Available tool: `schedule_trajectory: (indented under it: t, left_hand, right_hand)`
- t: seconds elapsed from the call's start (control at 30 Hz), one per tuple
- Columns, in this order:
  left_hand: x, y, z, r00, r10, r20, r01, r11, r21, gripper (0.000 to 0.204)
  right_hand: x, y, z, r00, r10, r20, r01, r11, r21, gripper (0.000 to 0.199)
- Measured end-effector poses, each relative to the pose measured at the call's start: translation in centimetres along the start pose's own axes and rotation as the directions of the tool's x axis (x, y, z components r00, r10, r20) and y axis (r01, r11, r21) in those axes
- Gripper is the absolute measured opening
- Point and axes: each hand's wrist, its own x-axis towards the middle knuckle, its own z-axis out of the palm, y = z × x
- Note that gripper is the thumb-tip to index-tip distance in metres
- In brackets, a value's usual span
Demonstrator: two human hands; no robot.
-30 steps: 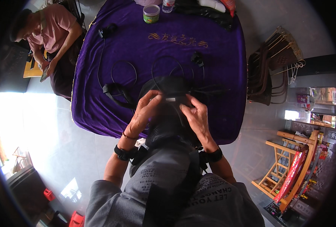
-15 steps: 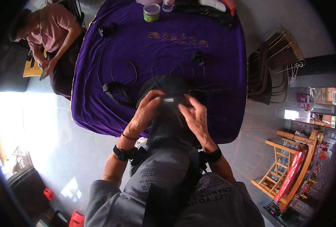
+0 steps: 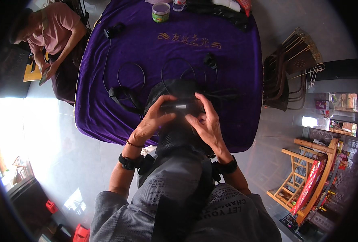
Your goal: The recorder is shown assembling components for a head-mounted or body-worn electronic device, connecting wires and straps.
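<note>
A small dark device with a pale, bright rectangle (image 3: pixel 181 107) on it lies between my hands, over a black mesh-textured bag (image 3: pixel 171 139). Its outline blends into the black behind it. My left hand (image 3: pixel 154 117) curves round its left end, forefinger along the far side and thumb along the near side. My right hand (image 3: pixel 207 123) holds the right end the same way, its forefinger stretched out and the other fingers curled. Black cables and a strap (image 3: pixel 124 101) lie on the purple tablecloth (image 3: pixel 146 48) beyond.
A lidded jar (image 3: pixel 161 13) and a clear bottle (image 3: pixel 179 5) stand at the far edge. Small black devices (image 3: pixel 114 30) rest on the cloth. A seated person (image 3: pixel 56 36) is at far left. Stacked chairs (image 3: pixel 290 72) and a wooden frame (image 3: pixel 308 173) stand at right.
My fingers have spread wider round the device; both thumbs have shifted toward me and the right forefinger has straightened. The device has barely moved.
</note>
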Motion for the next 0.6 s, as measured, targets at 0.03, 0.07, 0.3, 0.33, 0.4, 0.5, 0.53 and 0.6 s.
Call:
schedule_trajectory:
  t: [0.03, 0.07, 0.3, 0.33, 0.4, 0.5, 0.53, 0.6]
  left_hand:
    - [0.0, -0.2, -0.1, 1.0, 0.013, -0.014, -0.013, 1.0, 0.022, 0.041]
    - [0.1, -0.2, 0.0, 0.999, 0.023, -0.029, -0.022, 0.998, 0.051, 0.04]
    - [0.3, -0.3, 0.1, 0.998, 0.036, -0.048, -0.031, 0.994, 0.102, 0.034]
    - [0.4, -0.4, 0.1, 0.997, 0.046, -0.056, -0.039, 0.992, 0.122, 0.035]
    - [0.5, -0.7, 0.0, 0.996, 0.055, -0.065, -0.045, 0.989, 0.142, 0.035]
    - [0.5, -0.7, -0.1, 0.996, 0.063, -0.066, -0.049, 0.981, 0.189, 0.035]
    - [0.5, -0.7, 0.0, 0.996, 0.058, -0.066, -0.045, 0.983, 0.179, 0.036]
    - [0.5, -0.7, 0.0, 0.996, 0.053, -0.068, -0.04, 0.984, 0.172, 0.038]
  right_hand:
    - [0.0, -0.1, 0.3, 0.994, -0.101, -0.036, 0.098, 0.991, -0.088, 0.054]
    - [0.0, -0.3, 0.5, 0.977, -0.203, -0.065, 0.19, 0.967, -0.171, 0.057]
    - [-1.0, -1.7, -0.6, 0.953, -0.3, 0.041, 0.272, 0.789, -0.551, 0.03]
    - [-1.2, -1.8, -0.6, 0.953, -0.299, 0.04, 0.271, 0.788, -0.552, 0.03]
    - [-1.7, -1.7, -0.5, 0.969, -0.218, 0.119, 0.247, 0.798, -0.55, 0.024]
    - [-2.2, -0.8, -0.6, 0.975, -0.202, 0.094, 0.222, 0.829, -0.513, 0.021]
    - [-2.4, -0.6, -0.6, 0.983, -0.174, 0.064, 0.183, 0.852, -0.49, 0.02]
    - [-2.3, -0.6, -0.5, 0.975, -0.211, 0.064, 0.215, 0.847, -0.486, 0.02]
